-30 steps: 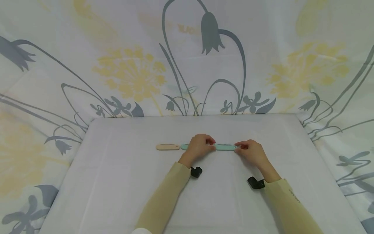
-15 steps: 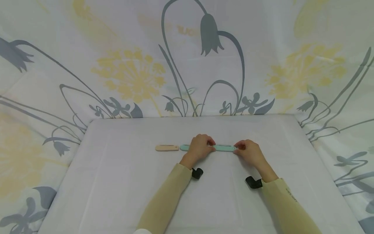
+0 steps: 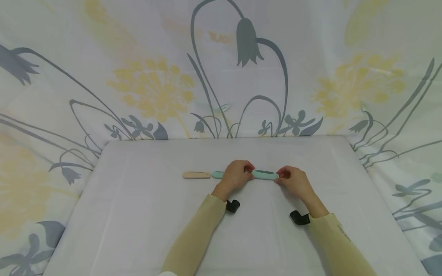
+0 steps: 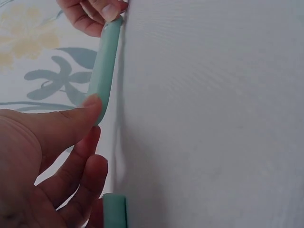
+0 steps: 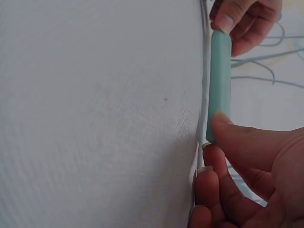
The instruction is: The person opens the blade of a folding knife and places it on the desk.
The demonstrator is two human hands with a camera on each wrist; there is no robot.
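A mint-green folding knife [image 3: 265, 175], closed, with a dark slot along its upper side, is held between both hands. My left hand [image 3: 237, 174] pinches its left end between thumb and fingers. At the other end, my right hand [image 3: 293, 180] pinches it the same way. The left wrist view shows the knife's smooth side [image 4: 105, 66] running from one hand to the other. A second mint-green folding knife [image 3: 217, 174] lies on the table, partly hidden behind the left hand. Farther left lies a beige folding knife [image 3: 196, 175], in line with it.
The pieces lie on a table with a white cover [image 3: 138, 222]. Behind the table hangs a flower-patterned cloth [image 3: 155, 88], which also runs down both sides. Black wrist-worn devices [image 3: 299, 217] stick out at the sleeve cuffs.
The held knife has turned a little, so its slot shows wider and darker, and its right end sits slightly lower. Both hands keep their pinch. The head view has shifted slightly.
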